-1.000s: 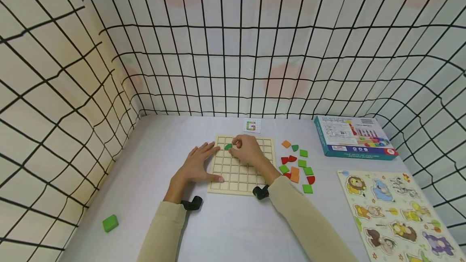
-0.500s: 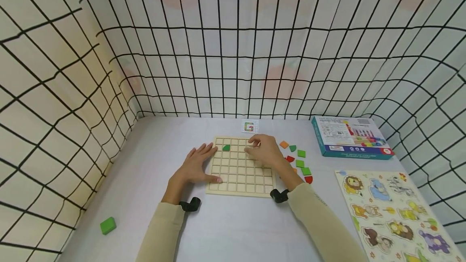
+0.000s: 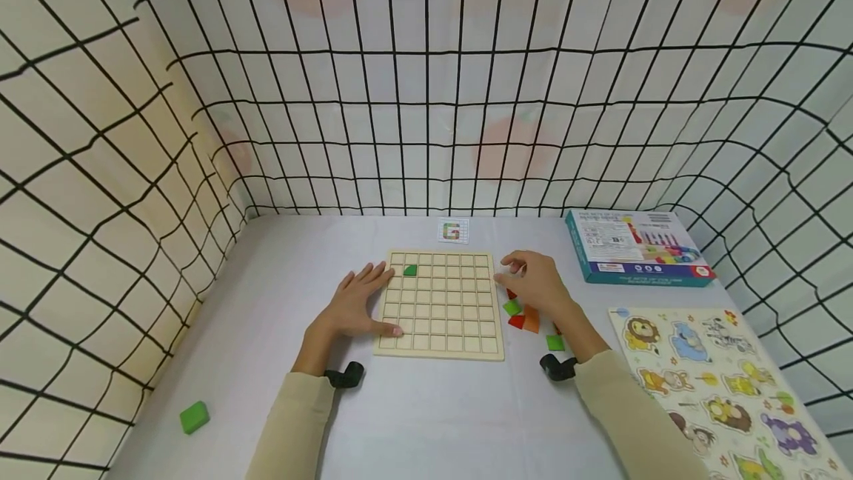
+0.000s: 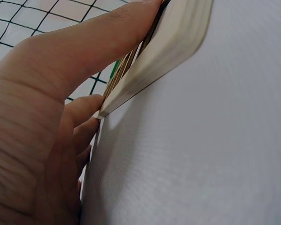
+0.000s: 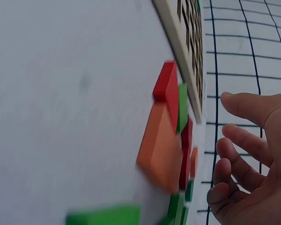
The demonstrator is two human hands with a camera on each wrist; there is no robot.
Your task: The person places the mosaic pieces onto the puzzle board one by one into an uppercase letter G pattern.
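On the white table (image 3: pixel 426 413), both hands lie spread: left (image 3: pixel 355 306) steadying the grid board (image 3: pixel 441 304), right (image 3: pixel 537 284) above loose tiles (image 3: pixel 526 315).

Green "G" on card (image 3: pixel 454 231) (box print unreadable)

open table (image 3: pixel 433 413) before grid board (image 3: pixel 440 310), loose tiles (image 3: pixel 526 317) crowding its right edge
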